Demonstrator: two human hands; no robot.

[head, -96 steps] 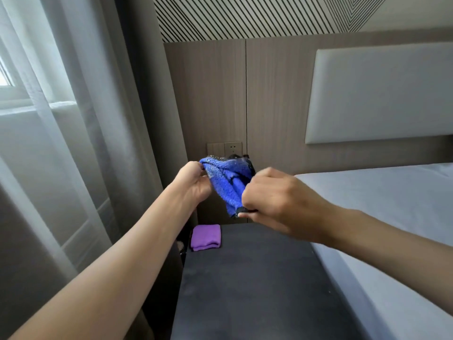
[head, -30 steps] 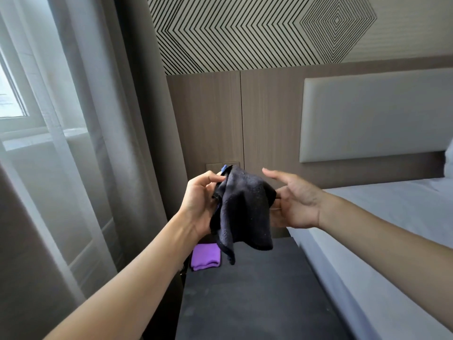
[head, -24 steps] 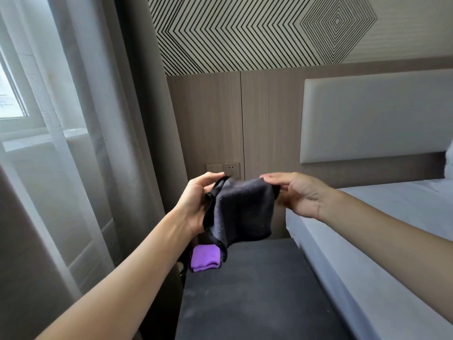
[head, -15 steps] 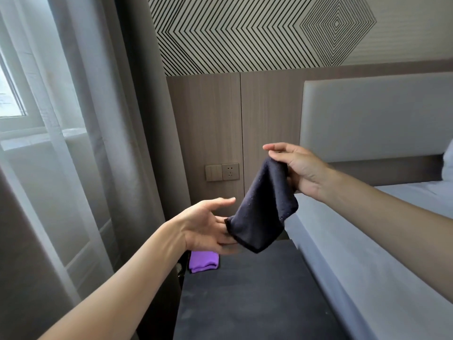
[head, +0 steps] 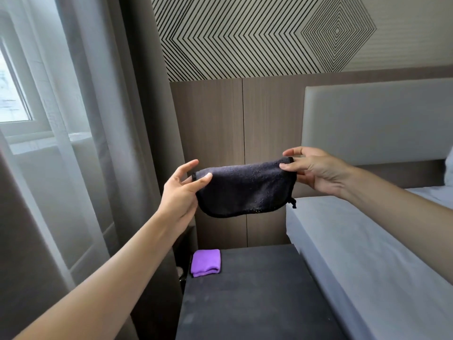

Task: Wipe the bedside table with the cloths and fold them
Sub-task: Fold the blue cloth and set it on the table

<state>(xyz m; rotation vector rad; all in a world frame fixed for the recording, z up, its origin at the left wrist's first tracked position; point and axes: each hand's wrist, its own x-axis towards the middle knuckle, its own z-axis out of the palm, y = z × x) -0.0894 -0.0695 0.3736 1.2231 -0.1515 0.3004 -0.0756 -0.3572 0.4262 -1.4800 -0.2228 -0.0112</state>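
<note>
The bed [head: 367, 253] fills the right of the frame. The dark, flat bedside table [head: 257, 295] sits at the bottom middle. The dark cloth [head: 245, 190] hangs in the middle of the frame, high above the table, soft and fuzzy, folded over. Its long side runs left to right between both hands. The left hand [head: 180, 192] pinches its left end. The right hand [head: 316, 170] pinches its right end. A small purple cloth [head: 206, 262], folded, lies on the table's far left corner.
</note>
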